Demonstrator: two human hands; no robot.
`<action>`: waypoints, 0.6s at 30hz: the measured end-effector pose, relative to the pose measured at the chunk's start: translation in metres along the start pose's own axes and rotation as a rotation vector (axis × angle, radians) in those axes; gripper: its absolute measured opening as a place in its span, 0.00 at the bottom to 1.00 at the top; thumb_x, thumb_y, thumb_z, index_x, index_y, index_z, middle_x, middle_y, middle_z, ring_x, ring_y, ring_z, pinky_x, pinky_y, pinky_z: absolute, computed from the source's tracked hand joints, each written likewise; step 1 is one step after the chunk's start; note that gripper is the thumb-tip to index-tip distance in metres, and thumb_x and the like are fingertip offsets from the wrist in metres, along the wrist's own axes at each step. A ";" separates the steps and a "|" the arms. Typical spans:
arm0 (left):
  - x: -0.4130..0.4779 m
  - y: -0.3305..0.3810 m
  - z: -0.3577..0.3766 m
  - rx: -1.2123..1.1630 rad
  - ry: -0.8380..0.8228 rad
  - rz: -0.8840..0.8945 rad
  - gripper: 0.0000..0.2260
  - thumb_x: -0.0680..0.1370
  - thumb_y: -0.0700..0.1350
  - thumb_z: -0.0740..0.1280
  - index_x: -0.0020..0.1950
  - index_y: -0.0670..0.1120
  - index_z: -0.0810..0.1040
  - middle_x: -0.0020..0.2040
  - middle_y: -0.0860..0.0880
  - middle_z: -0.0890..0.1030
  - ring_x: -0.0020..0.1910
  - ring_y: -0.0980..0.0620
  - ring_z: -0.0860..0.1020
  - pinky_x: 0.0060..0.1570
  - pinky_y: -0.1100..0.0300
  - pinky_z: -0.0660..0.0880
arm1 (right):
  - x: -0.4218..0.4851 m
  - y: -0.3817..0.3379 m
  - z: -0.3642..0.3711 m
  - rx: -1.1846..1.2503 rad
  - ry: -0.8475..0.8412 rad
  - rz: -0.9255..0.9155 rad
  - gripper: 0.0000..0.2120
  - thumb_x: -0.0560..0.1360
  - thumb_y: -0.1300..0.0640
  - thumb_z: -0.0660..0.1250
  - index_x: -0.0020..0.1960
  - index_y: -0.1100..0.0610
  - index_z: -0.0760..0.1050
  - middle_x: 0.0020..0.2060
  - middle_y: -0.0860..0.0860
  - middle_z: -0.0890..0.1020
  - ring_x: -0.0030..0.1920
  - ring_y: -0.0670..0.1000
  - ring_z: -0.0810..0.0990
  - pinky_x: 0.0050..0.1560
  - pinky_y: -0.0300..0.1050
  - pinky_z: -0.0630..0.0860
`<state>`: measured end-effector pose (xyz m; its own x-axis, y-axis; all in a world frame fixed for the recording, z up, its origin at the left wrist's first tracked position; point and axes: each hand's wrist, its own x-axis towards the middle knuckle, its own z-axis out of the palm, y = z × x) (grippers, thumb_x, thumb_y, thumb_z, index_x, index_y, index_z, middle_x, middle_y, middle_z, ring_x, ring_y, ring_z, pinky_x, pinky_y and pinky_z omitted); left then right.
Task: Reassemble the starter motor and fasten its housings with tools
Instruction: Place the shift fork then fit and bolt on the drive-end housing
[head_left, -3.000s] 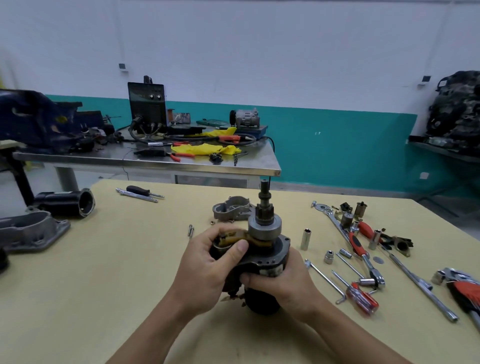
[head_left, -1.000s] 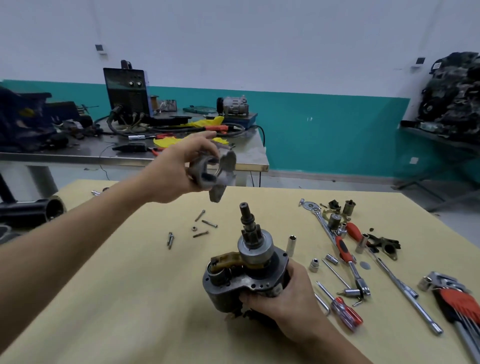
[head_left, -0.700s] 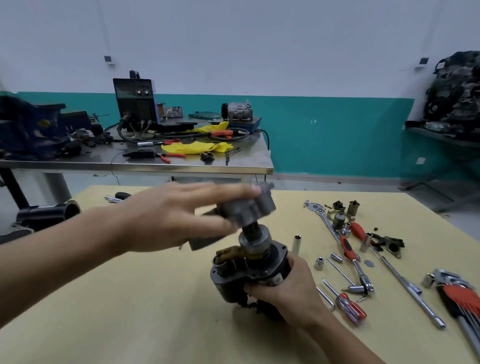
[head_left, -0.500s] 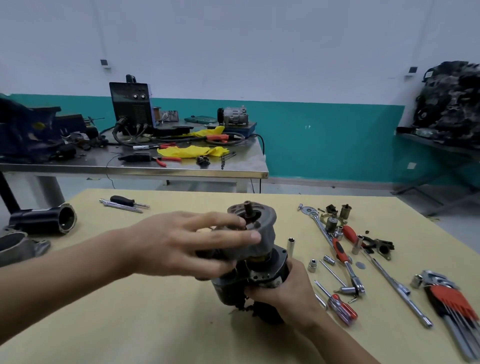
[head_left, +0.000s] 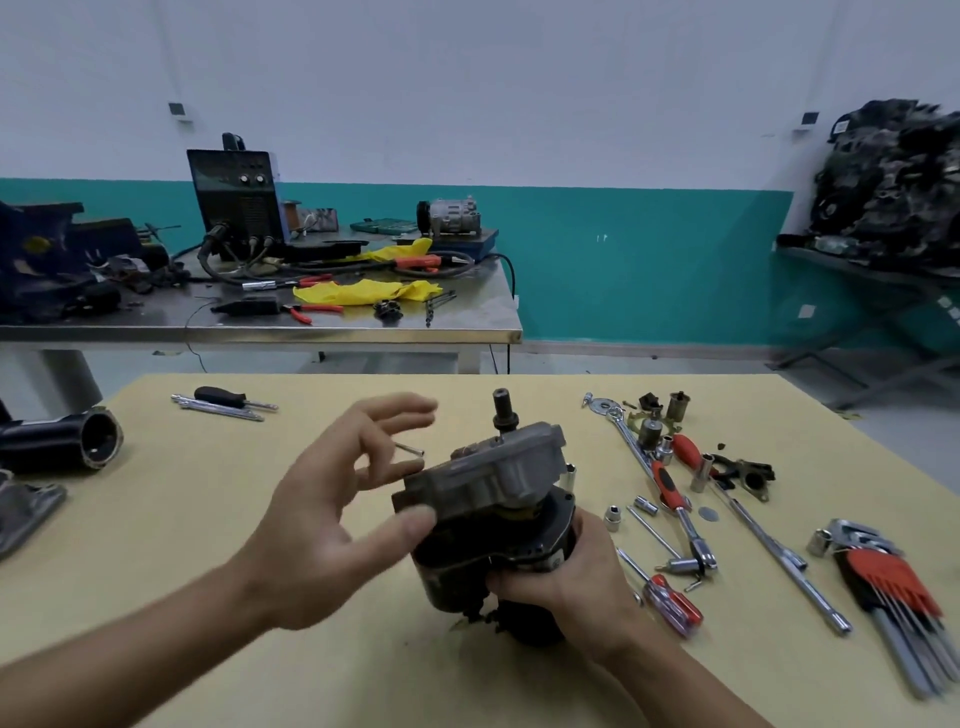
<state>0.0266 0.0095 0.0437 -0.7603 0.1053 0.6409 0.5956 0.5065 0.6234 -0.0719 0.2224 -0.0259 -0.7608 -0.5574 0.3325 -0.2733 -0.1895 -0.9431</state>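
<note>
The motor (head_left: 498, 545) stands upright on the table (head_left: 208, 519), near its middle. The grey housing (head_left: 493, 467) sits on top of the motor, slightly tilted, with the shaft (head_left: 505, 410) projecting up through it.

The right hand (head_left: 566, 577) grips the motor's lower body from the right, with the fingers curled round it. The left hand (head_left: 322, 525) is open, its fingers spread and clear of the housing. Only the tip of the thumb (head_left: 410, 522) lies against the left edge, where the housing meets the motor.

A bolt (head_left: 409, 448) lies on the table beyond the left fingers. To the right of the motor lie a socket (head_left: 613, 517), a ratchet (head_left: 667, 486) and a screwdriver (head_left: 672, 605). Hex keys (head_left: 893, 577) lie farther right. A black tube (head_left: 67, 441) lies at the table's left edge.
</note>
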 end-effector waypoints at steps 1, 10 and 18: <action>0.001 -0.001 0.009 -0.059 0.098 -0.145 0.17 0.69 0.54 0.74 0.51 0.51 0.72 0.69 0.55 0.75 0.71 0.51 0.73 0.60 0.49 0.77 | 0.000 0.000 0.000 0.020 0.005 -0.012 0.20 0.61 0.63 0.80 0.53 0.58 0.82 0.47 0.56 0.87 0.49 0.57 0.86 0.47 0.45 0.82; 0.008 -0.005 0.055 -0.204 0.155 -0.300 0.21 0.67 0.51 0.79 0.59 0.57 0.82 0.56 0.54 0.85 0.55 0.55 0.83 0.52 0.66 0.79 | -0.002 0.002 0.004 0.111 0.075 -0.031 0.17 0.65 0.71 0.78 0.50 0.58 0.83 0.44 0.56 0.87 0.45 0.55 0.87 0.44 0.43 0.81; 0.006 -0.011 0.050 -0.085 0.079 -0.215 0.22 0.70 0.54 0.76 0.63 0.64 0.78 0.59 0.59 0.83 0.57 0.58 0.82 0.50 0.65 0.80 | 0.001 0.004 0.001 0.123 0.080 -0.048 0.18 0.65 0.71 0.78 0.52 0.58 0.83 0.47 0.55 0.87 0.48 0.55 0.87 0.47 0.43 0.82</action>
<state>0.0022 0.0476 0.0185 -0.8514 -0.0658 0.5204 0.4447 0.4356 0.7827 -0.0728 0.2204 -0.0296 -0.7942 -0.4803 0.3722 -0.2399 -0.3149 -0.9183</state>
